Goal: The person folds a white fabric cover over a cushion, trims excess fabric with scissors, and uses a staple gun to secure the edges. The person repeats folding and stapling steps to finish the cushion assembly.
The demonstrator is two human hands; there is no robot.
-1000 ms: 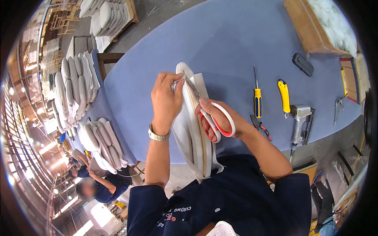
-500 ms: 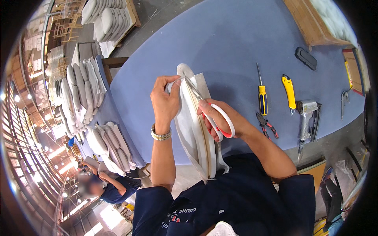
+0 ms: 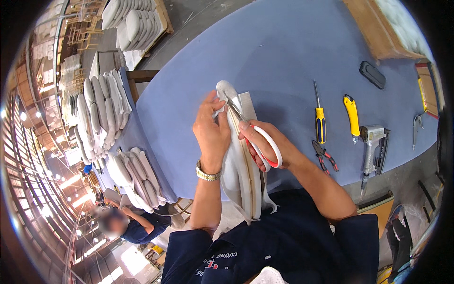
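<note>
The white padded seat panel [image 3: 241,165] stands on edge against the person's body, so its rim faces up; the left hand [image 3: 211,132] pinches loose fabric at the top taut, while just beside it the right hand [image 3: 265,144] is closed through red-handled scissors [image 3: 250,132], blades at that fabric. Beyond the right hand, on the blue tabletop [image 3: 265,57], a screwdriver [image 3: 320,118], pliers [image 3: 324,156], utility knife [image 3: 351,114] and staple gun [image 3: 371,146] lie within reach

Bare blue table [image 3: 198,94] leftward, screwdriver [image 3: 320,120], pliers [image 3: 324,156] crowding right

A workshop with a grey concrete floor [image 3: 198,23]. A blue-topped table [image 3: 283,52] fills the middle. Bright lamps [image 3: 71,181] glare at left.
</note>
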